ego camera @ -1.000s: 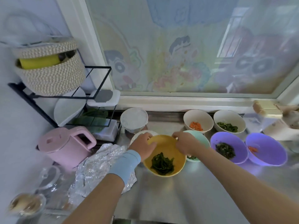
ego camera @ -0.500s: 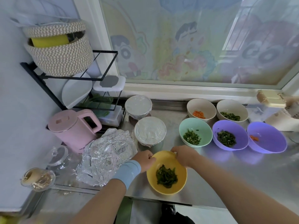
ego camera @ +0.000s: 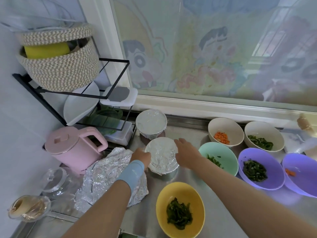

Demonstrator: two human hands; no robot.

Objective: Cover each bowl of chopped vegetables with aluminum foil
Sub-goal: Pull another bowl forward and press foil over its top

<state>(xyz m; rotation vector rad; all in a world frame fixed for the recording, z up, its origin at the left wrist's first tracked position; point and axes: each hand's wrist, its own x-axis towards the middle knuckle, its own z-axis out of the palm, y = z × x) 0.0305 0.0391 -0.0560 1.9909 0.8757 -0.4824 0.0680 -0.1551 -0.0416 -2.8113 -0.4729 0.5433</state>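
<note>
A foil-covered bowl stands mid-counter, with my left hand on its left side and my right hand on its right, both gripping it. A second foil-covered bowl sits behind it. An uncovered yellow bowl of dark greens rests near the front edge, apart from both hands. More open bowls stand to the right: a mint one, two beige ones and two purple ones. A crumpled foil sheet lies under my left forearm.
A pink kettle stands at the left by a black wire rack holding a woven basket. A glass lid and a glass dish sit at the front left. The window sill runs along the back.
Both hands let go of the yellow bowl, now left near the front edge, and moved back onto the nearer foil-covered bowl. The camera has tilted closer.
</note>
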